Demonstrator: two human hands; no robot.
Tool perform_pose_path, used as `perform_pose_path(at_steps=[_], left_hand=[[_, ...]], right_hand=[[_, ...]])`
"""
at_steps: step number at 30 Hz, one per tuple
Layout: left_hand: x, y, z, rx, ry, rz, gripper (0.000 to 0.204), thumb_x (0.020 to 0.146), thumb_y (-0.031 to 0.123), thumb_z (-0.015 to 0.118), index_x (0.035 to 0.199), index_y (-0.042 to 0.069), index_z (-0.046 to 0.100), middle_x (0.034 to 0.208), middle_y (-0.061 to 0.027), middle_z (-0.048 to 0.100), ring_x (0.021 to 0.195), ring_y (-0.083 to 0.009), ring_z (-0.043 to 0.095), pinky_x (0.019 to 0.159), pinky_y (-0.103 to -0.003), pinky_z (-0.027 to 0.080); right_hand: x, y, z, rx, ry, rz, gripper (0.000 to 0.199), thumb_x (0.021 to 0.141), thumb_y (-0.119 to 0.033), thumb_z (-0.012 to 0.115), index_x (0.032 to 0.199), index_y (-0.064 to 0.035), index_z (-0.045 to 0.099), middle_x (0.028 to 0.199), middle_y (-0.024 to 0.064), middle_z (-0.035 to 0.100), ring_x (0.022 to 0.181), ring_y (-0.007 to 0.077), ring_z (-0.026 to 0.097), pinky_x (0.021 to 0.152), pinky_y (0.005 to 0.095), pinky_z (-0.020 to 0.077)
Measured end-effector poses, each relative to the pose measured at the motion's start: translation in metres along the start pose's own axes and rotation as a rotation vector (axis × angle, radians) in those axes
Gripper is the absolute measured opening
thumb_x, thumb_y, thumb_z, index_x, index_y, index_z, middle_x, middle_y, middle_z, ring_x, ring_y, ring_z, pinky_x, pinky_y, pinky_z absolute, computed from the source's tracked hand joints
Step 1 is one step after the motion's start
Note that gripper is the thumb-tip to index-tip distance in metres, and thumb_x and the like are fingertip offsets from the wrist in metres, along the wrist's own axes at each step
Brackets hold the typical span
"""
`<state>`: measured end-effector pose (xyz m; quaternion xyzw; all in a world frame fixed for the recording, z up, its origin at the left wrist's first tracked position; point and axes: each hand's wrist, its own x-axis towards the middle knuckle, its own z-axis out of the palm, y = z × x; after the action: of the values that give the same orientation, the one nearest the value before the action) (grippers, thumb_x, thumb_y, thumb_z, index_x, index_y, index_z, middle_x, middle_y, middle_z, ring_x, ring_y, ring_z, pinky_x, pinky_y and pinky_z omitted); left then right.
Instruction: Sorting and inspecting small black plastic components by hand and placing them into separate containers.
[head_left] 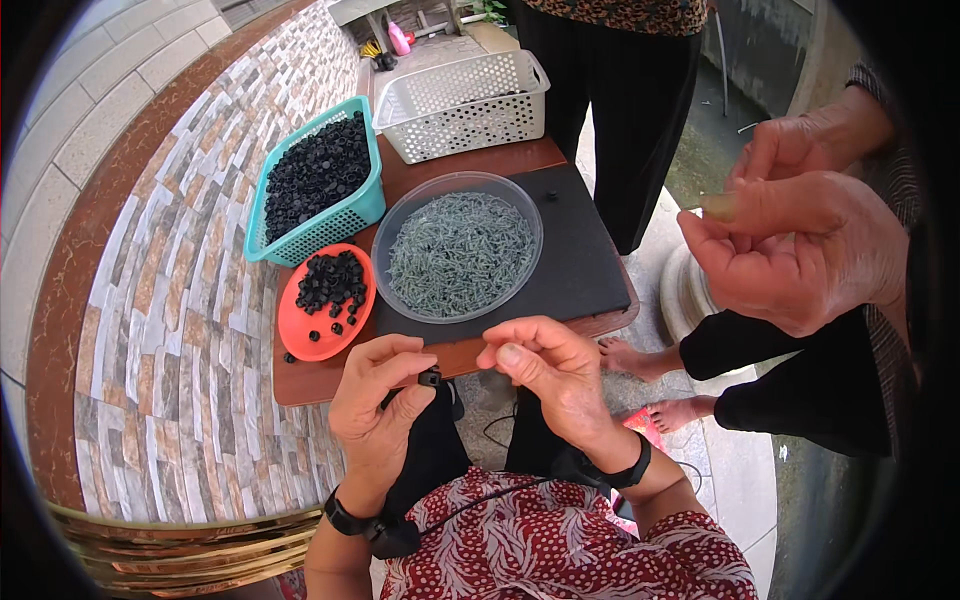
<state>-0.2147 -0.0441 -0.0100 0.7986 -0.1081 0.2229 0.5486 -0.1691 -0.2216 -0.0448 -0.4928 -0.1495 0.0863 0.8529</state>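
Note:
My left hand point(372, 405) pinches a small black plastic piece point(429, 377) between thumb and forefinger, just past the near table edge. Beside it, my right hand point(562, 388) has thumb and forefinger pressed together; whatever they may hold is too small or hidden to make out. Beyond my hands stands a round clear tub point(537, 235) full of small grey-green screw-like pieces point(462, 245). To its left, an orange plate point(316, 348) carries a heap of black pieces point(332, 280) like the one in my left hand.
A turquoise basket point(335, 222) full of black pieces and a white perforated basket point(465, 135) stand at the back. A dark board point(580, 235) lies under the tub on the brown table point(300, 385). Another person's hands point(800, 240) are at the right; someone else stands behind the table.

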Motion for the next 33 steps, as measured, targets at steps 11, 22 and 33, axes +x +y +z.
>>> perform_pose_path(at_steps=[11,22,33], left_hand=[[0.030,-0.030,0.052,-0.068,-0.119,0.153,0.025,0.077,0.004,0.070,0.101,0.000,0.066,0.104,-0.0091,0.056,0.080,-0.0120,0.056,0.069,-0.023,0.049],[0.027,-0.038,0.039,-0.168,-0.085,-0.083,0.035,0.083,0.009,0.066,0.115,-0.004,0.056,0.105,-0.0120,0.061,0.089,-0.0150,0.058,0.074,-0.026,0.048],[0.019,-0.067,-0.039,-0.130,0.444,-0.226,0.026,0.085,0.006,0.064,0.108,-0.005,0.060,0.093,-0.0112,0.065,0.078,-0.0131,0.061,0.065,-0.022,0.047]], right_hand=[[0.016,-0.003,-0.018,0.156,0.031,0.159,0.013,0.085,-0.007,0.064,0.094,-0.0001,0.059,0.083,0.0045,0.063,0.075,0.0080,0.060,0.060,0.0194,0.0475],[0.076,-0.004,-0.083,-0.722,0.360,-0.280,0.016,0.075,-0.004,0.069,0.091,-0.0044,0.064,0.082,0.0042,0.060,0.077,0.0132,0.055,0.069,0.0254,0.0448],[0.126,0.028,-0.123,-1.520,0.092,-0.500,0.025,0.067,0.000,0.068,0.090,-0.0071,0.060,0.083,0.0088,0.056,0.082,0.0296,0.050,0.072,0.0386,0.0418]])
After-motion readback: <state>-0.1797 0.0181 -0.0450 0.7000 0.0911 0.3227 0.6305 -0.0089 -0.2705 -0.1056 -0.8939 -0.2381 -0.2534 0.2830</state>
